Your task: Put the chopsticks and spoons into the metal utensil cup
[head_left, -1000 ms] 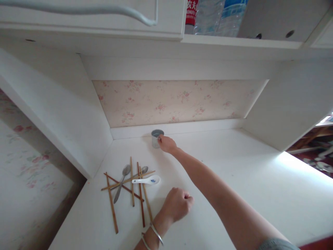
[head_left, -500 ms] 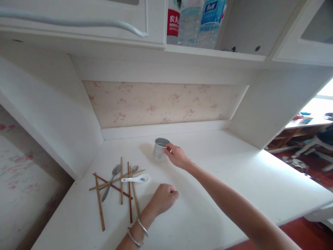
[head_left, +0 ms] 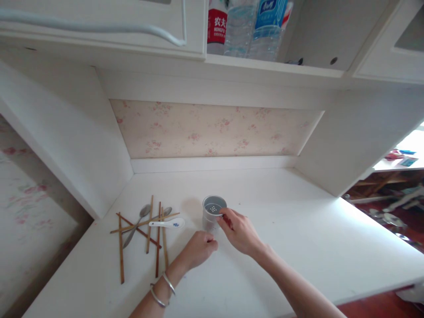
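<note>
A grey metal utensil holder (head_left: 209,221) with small holes in its bottom is pinched at the right side of its rim by my right hand (head_left: 239,229). Nothing shows inside it. My left hand (head_left: 200,248) is closed in a loose fist just in front of the holder, low over the counter; whether it holds anything is hidden. To its left lie several wooden chopsticks (head_left: 121,260), criss-crossed in a loose pile. Among them are a metal spoon (head_left: 135,227), a second metal spoon (head_left: 168,211) partly covered, and a white ceramic spoon (head_left: 170,223) with a blue pattern.
The white counter (head_left: 281,229) runs between two side panels. Overhead, a cabinet shelf (head_left: 274,66) holds plastic bottles (head_left: 240,31), beside a cabinet door with a long pale handle (head_left: 99,27). A floral-papered back panel (head_left: 212,130) stands behind.
My right hand has brought the utensil holder nearer to me, beside my left hand, and its inside now shows more. The left hand stays in a fist. The camera view has shifted slightly.
</note>
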Demonstrator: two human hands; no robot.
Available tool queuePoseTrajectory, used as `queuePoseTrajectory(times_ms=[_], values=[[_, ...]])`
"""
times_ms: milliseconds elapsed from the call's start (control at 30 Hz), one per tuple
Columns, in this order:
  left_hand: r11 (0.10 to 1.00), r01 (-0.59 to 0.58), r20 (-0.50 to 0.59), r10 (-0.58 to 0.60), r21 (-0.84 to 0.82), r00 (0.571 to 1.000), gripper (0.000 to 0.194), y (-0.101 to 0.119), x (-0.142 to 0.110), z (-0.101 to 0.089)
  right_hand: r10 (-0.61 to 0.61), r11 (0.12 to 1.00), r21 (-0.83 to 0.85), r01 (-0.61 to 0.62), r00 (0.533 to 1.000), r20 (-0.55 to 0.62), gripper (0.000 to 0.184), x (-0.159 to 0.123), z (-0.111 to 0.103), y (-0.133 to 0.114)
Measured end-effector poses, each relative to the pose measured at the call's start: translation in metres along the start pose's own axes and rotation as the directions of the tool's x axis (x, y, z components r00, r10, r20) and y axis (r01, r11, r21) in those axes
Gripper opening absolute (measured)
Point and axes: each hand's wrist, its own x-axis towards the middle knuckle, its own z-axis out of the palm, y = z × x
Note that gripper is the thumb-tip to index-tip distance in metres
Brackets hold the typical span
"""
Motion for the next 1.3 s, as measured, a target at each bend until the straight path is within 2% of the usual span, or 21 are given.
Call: queuePoseTrajectory(times_ms=[133, 300, 400, 467, 533, 633, 733, 800, 867, 933, 967, 1033, 1100, 1167, 1233, 1300], values=[[0.999, 0.040, 0.008, -0.039, -0.030, 0.999, 0.017, -0.001, 0.000, 0.001, -0.018, 1.000, 0.005, 0.018, 1.000, -0.007, 0.022, -0.004, 0.013, -0.002], [0.998, 0.033, 0.038, -0.031, -0.057, 0.999, 0.015, -0.001, 0.000, 0.000, -0.068, 0.997, 0.021, 0.070, 0.995, -0.066, 0.022, -0.003, 0.027, 0.003], [0.998, 0.018, 0.033, -0.016, -0.063, 0.999, 0.018, -0.001, 0.000, 0.000, -0.094, 0.988, 0.111, 0.106, 0.990, -0.109, 0.029, -0.007, 0.036, 0.009], [0.998, 0.028, 0.028, -0.026, -0.055, 0.999, 0.019, -0.001, -0.001, 0.000, -0.074, 0.972, 0.209, 0.111, 0.982, -0.177, 0.031, -0.011, 0.041, 0.015], [0.999, 0.040, 0.019, -0.039, -0.030, 0.999, 0.020, -0.001, -0.001, 0.000, 0.030, 0.935, 0.346, 0.074, 0.957, -0.287, 0.025, -0.012, 0.046, 0.023], [0.999, 0.033, 0.017, -0.033, 0.009, 0.999, 0.023, 0.001, -0.003, 0.000, 0.314, 0.799, 0.600, -0.032, 0.874, -0.371, 0.017, -0.006, 0.052, 0.043], [0.999, 0.049, 0.044, -0.049, 0.007, 0.998, 0.027, 0.007, -0.007, -0.003, 0.530, 0.631, 0.762, -0.144, 0.798, -0.288, 0.027, 0.007, 0.056, 0.067], [0.999, 0.051, 0.061, -0.050, -0.013, 0.997, 0.030, 0.013, -0.014, -0.010, 0.590, 0.581, 0.785, -0.212, 0.774, -0.228, 0.030, 0.014, 0.059, 0.080], [0.999, 0.040, 0.063, -0.038, -0.022, 0.997, 0.035, 0.019, -0.026, -0.023, 0.592, 0.592, 0.766, -0.253, 0.781, -0.200, 0.030, 0.018, 0.062, 0.087], [0.999, 0.048, 0.035, -0.048, 0.001, 0.998, 0.038, 0.021, -0.041, -0.043, 0.553, 0.644, 0.718, -0.264, 0.810, -0.197, 0.030, 0.019, 0.065, 0.089], [0.997, 0.068, 0.004, -0.068, 0.022, 0.998, 0.038, 0.020, -0.048, -0.055, 0.531, 0.671, 0.691, -0.268, 0.825, -0.196, 0.030, 0.019, 0.065, 0.089], [0.990, 0.103, -0.135, -0.090, 0.093, 0.987, 0.038, 0.011, -0.063, -0.084, 0.505, 0.703, 0.655, -0.276, 0.843, -0.187, 0.032, 0.019, 0.067, 0.088], [0.971, 0.163, -0.266, -0.114, 0.173, 0.957, 0.038, -0.006, -0.074, -0.116, 0.507, 0.705, 0.650, -0.284, 0.842, -0.182, 0.033, 0.019, 0.067, 0.088], [0.931, 0.263, -0.400, -0.148, 0.252, 0.905, 0.038, -0.030, -0.082, -0.148, 0.512, 0.703, 0.650, -0.287, 0.840, -0.183, 0.033, 0.020, 0.067, 0.089], [0.885, 0.323, -0.477, -0.137, 0.334, 0.868, 0.038, -0.058, -0.087, -0.176, 0.503, 0.712, 0.641, -0.286, 0.845, -0.182, 0.032, 0.020, 0.068, 0.090], [0.865, 0.327, -0.525, -0.089, 0.380, 0.846, 0.036, -0.086, -0.090, -0.197, 0.490, 0.722, 0.633, -0.278, 0.852, -0.184, 0.031, 0.020, 0.068, 0.092]])
